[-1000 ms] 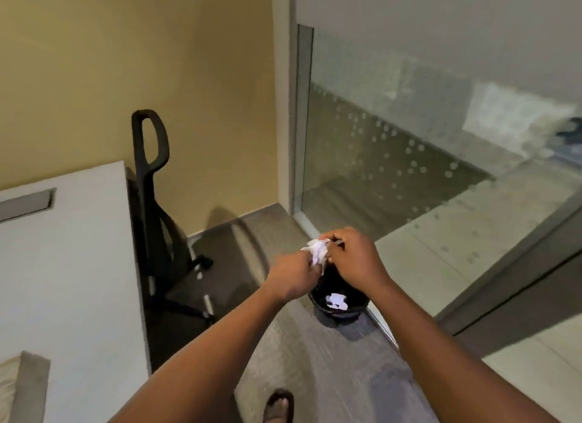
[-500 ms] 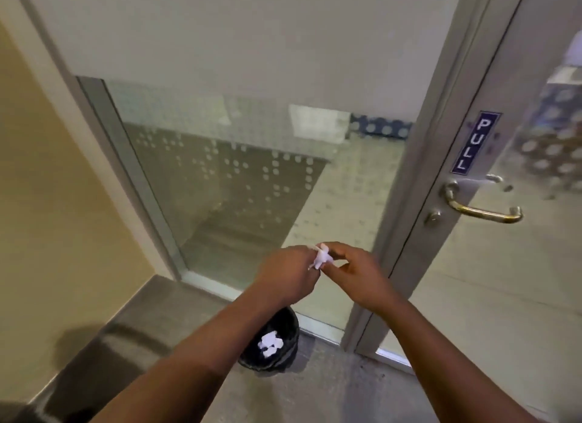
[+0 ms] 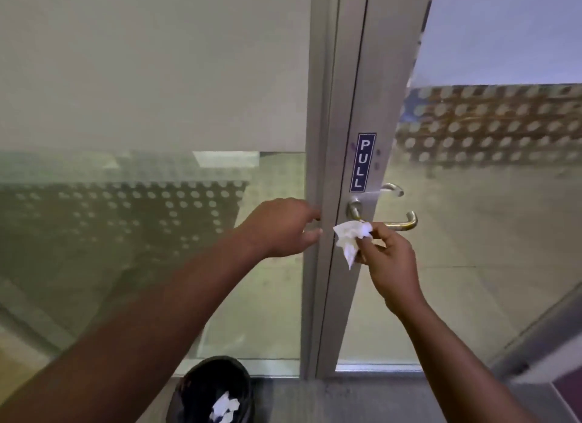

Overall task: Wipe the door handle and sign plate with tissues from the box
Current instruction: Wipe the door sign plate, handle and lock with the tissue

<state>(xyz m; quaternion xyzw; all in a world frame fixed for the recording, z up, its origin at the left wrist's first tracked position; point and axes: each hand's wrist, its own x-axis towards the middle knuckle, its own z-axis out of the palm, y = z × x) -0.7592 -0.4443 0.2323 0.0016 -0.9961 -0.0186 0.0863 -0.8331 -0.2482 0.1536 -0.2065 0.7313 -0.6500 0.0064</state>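
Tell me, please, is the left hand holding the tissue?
No, the left hand is empty; the right hand pinches the tissue.

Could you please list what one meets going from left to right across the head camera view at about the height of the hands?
Left hand → tissue → right hand, with the door handle's free end just beyond it.

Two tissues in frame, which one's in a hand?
The tissue pinched in the right hand, by the door handle. The other lies in the black bin.

Two hands [image 3: 283, 225] — one tissue [image 3: 351, 235], one handle [image 3: 396, 222].
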